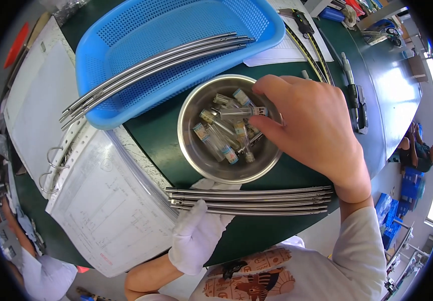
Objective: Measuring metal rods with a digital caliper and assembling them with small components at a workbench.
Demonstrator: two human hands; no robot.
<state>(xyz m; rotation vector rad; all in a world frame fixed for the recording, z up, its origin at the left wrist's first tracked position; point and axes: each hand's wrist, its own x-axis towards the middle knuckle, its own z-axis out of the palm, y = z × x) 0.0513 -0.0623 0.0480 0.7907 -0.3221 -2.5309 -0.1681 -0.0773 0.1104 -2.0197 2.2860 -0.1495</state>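
My left hand [196, 238], in a white glove, grips a bundle of slim metal rods [251, 205] near their left ends. The rods lie side by side, roughly level, just in front of a round steel bowl [189, 153]. Inside the bowl is a loose pile of small clear tubes with paper labels, some holding thin metal pieces. My bare right hand [311, 123] reaches over the bowl's right rim, thumb and forefinger apart. Between them is the end of a clear tube [234, 113] on top of the pile; the thumb is close against it.
Behind the bowl stands a blue perforated basket [88, 65], with several longer metal rods [146, 70] across it. An open ring binder [111, 200] with a drawing lies at left. Calipers [304, 25] rest on papers at the back; a dark tool [359, 108] lies right. Other people sit farther off.
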